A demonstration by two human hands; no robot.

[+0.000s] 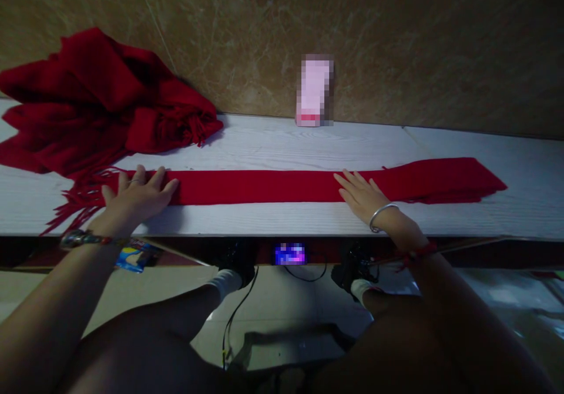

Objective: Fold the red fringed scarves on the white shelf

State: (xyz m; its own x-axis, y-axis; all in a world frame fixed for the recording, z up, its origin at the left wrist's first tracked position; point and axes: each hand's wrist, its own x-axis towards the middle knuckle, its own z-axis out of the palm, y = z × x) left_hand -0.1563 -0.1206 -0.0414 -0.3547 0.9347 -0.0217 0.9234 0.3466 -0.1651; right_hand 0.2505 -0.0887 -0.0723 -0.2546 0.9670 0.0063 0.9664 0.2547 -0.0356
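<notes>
A long red scarf [273,185] lies folded into a narrow strip along the white table [282,141], its fringe hanging off the front edge at the left. My left hand [138,194] rests flat on the strip near the fringed end, fingers spread. My right hand [363,194] lies flat on the strip right of the middle, fingers stretched out. Neither hand holds anything.
A heap of more red scarves [97,100] sits at the table's back left. A small pink object [314,91] stands against the brown wall. Under the table are my legs, black shoes, a cable and a lit device [289,253].
</notes>
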